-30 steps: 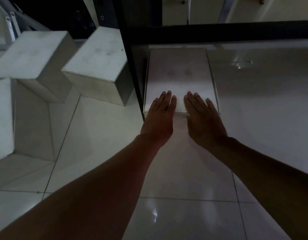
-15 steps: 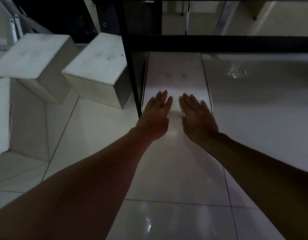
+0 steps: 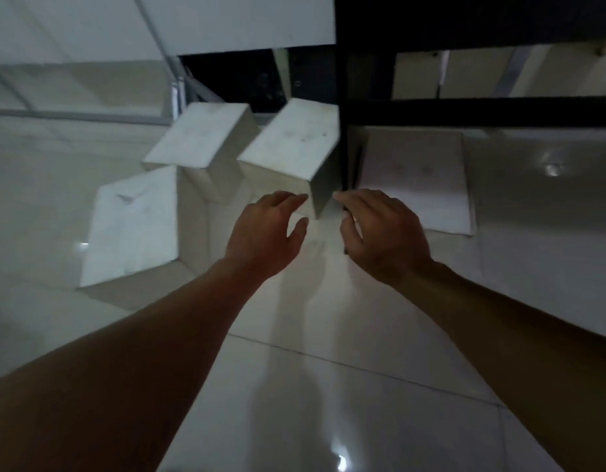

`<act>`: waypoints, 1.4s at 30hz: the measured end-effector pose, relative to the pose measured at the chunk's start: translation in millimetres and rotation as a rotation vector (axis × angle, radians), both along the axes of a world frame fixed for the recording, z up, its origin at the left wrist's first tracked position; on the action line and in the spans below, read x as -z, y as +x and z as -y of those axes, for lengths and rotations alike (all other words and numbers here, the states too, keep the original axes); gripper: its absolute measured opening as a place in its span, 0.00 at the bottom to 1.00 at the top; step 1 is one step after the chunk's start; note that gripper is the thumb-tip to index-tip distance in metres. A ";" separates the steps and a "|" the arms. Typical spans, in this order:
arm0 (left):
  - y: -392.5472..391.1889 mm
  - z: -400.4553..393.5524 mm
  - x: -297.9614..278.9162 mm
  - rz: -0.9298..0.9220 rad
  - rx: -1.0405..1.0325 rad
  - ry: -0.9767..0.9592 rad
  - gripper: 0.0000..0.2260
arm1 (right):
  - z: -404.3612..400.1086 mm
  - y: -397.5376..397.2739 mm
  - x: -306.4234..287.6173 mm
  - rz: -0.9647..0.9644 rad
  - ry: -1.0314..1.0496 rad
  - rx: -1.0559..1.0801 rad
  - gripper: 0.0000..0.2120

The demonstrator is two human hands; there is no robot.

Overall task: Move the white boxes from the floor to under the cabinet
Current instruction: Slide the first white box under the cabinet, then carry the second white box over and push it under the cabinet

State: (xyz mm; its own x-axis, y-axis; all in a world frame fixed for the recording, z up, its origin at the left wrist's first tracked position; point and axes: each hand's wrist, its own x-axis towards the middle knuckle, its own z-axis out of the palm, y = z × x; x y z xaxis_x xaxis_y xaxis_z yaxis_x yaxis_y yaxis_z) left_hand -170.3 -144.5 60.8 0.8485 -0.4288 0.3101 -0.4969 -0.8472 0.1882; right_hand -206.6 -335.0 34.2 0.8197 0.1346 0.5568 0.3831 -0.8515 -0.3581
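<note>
Your left hand [image 3: 265, 233] and right hand [image 3: 379, 233] hover with loosely curled fingers, holding nothing, at the near corner of a white rectangular cardboard box [image 3: 294, 151] on the glossy tiled floor [image 3: 328, 386]; beyond, a flat white box [image 3: 414, 178] lies under the black-framed cabinet [image 3: 465, 110].

The black cabinet frame [image 3: 344, 131] hides the flat white box's [image 3: 414, 178] left edge, and both forearms run off the bottom edge.

1. Left hand [image 3: 265, 238] and right hand [image 3: 379, 233], fingers loosely spread, flank the near corner of a white box [image 3: 291, 148] at frame centre.
2. Another flat white box [image 3: 414, 178] lies under the black cabinet frame [image 3: 465, 110], right of centre.
3. Two more boxes [image 3: 134, 226] sit at left on the tiled floor [image 3: 328, 386].
</note>
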 end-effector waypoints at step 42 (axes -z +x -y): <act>133.2 -388.8 96.2 -0.541 -0.639 -0.582 0.38 | -385.2 154.7 82.0 -0.806 0.315 0.399 0.37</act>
State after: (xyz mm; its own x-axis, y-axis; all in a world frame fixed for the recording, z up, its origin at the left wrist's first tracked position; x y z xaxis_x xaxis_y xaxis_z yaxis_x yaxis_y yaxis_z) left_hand -37.1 244.3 -35.4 0.9540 0.2490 -0.1667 0.2903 -0.6293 0.7209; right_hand -51.8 50.1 -47.7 0.9255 -0.2983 -0.2335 -0.3779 -0.6850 -0.6228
